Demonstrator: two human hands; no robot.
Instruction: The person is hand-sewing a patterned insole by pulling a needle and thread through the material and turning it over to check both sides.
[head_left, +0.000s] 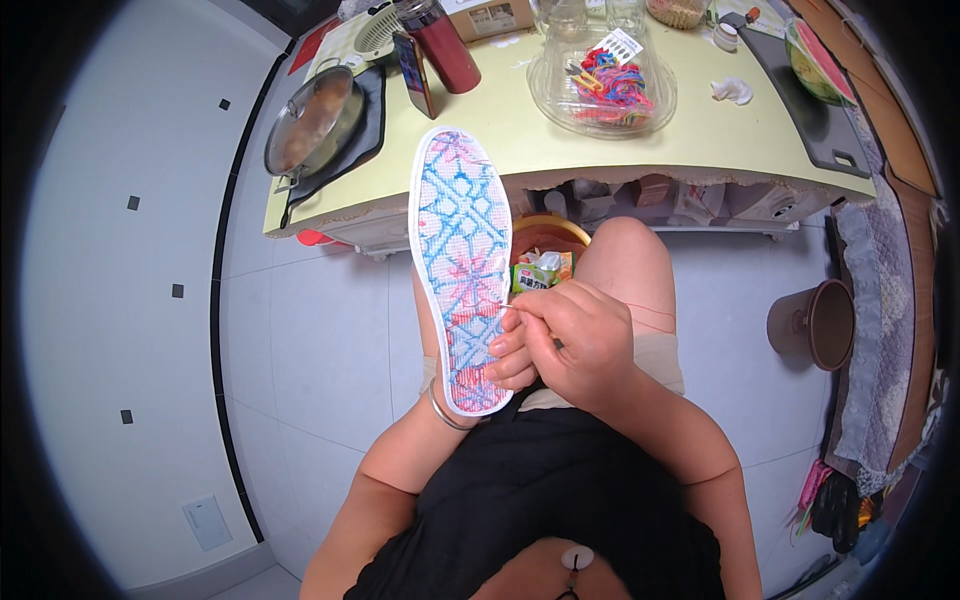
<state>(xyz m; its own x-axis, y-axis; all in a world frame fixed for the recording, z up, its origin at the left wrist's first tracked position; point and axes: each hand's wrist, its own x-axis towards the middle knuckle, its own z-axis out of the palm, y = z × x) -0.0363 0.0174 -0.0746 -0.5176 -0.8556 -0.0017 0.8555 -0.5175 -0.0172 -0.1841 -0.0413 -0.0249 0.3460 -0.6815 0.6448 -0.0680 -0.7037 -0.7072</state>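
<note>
An embroidered shoe insole [462,230] with a white border stands upright before me, its mesh stitched in blue, pink and red. My left hand [508,366] is behind its lower part, fingers curled round the right edge to grip it. At that edge my right hand [578,335] pinches a thin needle [507,306], whose tip end meets the insole. A fine red thread [650,312] trails from the right hand across my right knee. Most of the left palm is hidden by the insole.
On the table [480,160] are a lidded pan [318,118], a propped phone [413,75], a red flask [446,50], and a clear plastic container [600,100] of coloured threads. A yellow-rimmed bin [575,228] stands between my knees, a brown bin [812,325] on the right.
</note>
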